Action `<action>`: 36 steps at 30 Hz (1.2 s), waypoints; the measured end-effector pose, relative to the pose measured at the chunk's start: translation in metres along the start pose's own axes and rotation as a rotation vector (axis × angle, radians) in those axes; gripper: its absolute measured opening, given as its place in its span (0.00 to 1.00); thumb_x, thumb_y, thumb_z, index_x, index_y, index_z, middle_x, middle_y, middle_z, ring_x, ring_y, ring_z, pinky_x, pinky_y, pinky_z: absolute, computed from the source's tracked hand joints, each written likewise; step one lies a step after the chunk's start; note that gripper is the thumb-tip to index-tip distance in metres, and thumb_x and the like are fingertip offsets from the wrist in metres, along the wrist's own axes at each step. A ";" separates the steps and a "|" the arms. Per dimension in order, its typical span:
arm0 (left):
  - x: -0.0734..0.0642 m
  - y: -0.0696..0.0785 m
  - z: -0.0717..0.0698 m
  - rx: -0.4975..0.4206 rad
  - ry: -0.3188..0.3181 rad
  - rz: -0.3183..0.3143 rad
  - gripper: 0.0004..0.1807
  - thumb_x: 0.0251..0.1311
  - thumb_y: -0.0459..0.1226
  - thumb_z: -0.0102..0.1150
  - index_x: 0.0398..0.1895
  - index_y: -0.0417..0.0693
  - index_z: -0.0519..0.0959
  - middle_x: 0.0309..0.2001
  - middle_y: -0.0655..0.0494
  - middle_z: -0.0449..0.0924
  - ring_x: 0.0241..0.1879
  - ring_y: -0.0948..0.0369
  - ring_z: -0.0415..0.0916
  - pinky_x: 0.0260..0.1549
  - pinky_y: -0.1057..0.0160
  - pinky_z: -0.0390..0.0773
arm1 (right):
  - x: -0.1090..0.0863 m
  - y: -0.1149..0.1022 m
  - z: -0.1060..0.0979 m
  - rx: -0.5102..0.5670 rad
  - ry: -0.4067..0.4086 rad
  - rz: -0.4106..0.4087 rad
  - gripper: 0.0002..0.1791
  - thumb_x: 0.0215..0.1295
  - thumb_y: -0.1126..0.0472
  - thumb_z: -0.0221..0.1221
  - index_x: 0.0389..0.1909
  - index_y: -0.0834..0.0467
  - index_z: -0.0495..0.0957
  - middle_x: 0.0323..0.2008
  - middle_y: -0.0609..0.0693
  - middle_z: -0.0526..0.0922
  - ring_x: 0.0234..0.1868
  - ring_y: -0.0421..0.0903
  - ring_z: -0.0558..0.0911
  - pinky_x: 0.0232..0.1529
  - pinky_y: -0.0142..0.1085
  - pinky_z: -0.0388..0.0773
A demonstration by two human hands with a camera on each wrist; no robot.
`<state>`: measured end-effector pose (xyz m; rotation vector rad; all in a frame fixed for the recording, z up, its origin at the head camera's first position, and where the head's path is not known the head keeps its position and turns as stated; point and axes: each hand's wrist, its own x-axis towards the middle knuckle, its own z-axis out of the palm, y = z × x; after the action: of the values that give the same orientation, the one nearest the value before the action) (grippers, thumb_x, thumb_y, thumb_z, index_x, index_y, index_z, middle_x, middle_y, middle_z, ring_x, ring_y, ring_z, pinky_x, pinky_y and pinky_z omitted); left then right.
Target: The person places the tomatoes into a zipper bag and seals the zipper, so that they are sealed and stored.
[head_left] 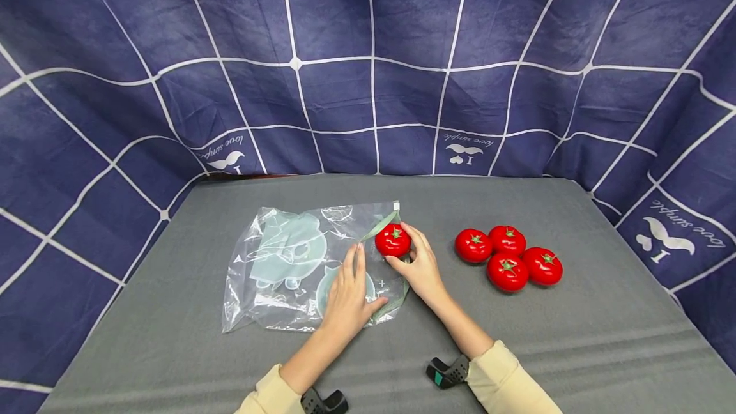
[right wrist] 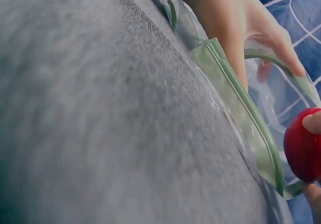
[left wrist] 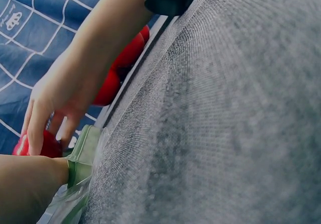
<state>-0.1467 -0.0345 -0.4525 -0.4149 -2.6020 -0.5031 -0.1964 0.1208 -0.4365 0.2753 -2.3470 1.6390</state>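
Observation:
A clear plastic zip bag (head_left: 287, 248) with pale printed figures lies flat on the grey cloth, its green-edged mouth (right wrist: 241, 103) spread apart on the right side. My left hand (head_left: 347, 292) is at that mouth, fingers extended toward the upper edge and thumb stretched out by the lower edge. Between the thumb and fingers of my right hand (head_left: 422, 267), a red tomato (head_left: 393, 240) with a green stem top is held right at the bag opening. In the right wrist view the tomato (right wrist: 303, 146) overlaps the far end of the green strip.
Several more red tomatoes (head_left: 508, 272) sit grouped on the grey table (head_left: 592, 331), right of my right hand. A blue cloth with white grid lines (head_left: 402, 94) hangs behind and along both sides. Black straps with devices (head_left: 448, 372) are on both wrists.

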 end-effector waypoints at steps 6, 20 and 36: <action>0.001 0.000 0.001 -0.011 -0.015 -0.018 0.63 0.32 0.53 0.72 0.69 0.38 0.47 0.66 0.44 0.53 0.56 0.49 0.66 0.52 0.54 0.72 | 0.000 0.001 0.011 -0.037 0.050 -0.037 0.40 0.44 0.67 0.68 0.62 0.60 0.64 0.59 0.60 0.66 0.58 0.56 0.71 0.55 0.48 0.72; 0.001 -0.001 0.002 -0.014 -0.017 -0.016 0.62 0.32 0.52 0.73 0.69 0.38 0.48 0.65 0.44 0.53 0.56 0.49 0.66 0.51 0.54 0.72 | -0.004 0.004 0.025 -0.204 0.065 -0.060 0.38 0.41 0.61 0.70 0.58 0.58 0.69 0.57 0.58 0.71 0.60 0.55 0.65 0.55 0.46 0.72; 0.001 0.000 -0.001 -0.022 -0.037 -0.014 0.61 0.33 0.52 0.73 0.68 0.38 0.48 0.66 0.43 0.53 0.58 0.48 0.65 0.51 0.53 0.73 | 0.001 0.007 0.030 -0.083 0.050 -0.037 0.28 0.46 0.65 0.67 0.52 0.58 0.73 0.58 0.56 0.69 0.57 0.54 0.71 0.48 0.42 0.78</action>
<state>-0.1477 -0.0347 -0.4511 -0.4167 -2.6393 -0.5338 -0.2027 0.0949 -0.4526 0.2569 -2.3514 1.5105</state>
